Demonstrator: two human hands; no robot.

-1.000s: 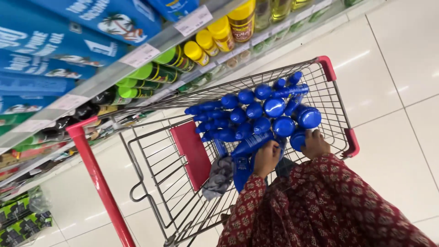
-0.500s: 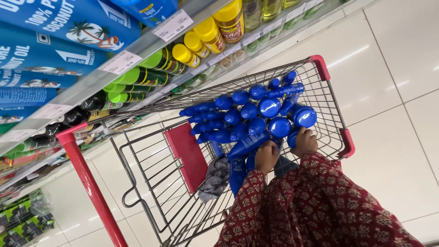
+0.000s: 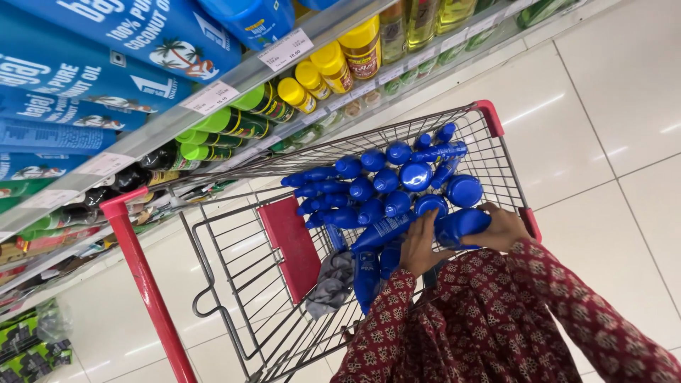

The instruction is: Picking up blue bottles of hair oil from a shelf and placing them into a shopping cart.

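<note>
Blue bottle in right hand closed grip

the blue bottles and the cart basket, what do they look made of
The blue round-capped bottles look like glossy moulded plastic: bright highlights sit on their caps and smooth sides. The wire shopping cart basket looks like grey metal rod in a welded grid, with red corner pieces and a handle that seem plastic, though the coating is hard to tell.

Glossy white floor tiles, stocked shelves
</note>
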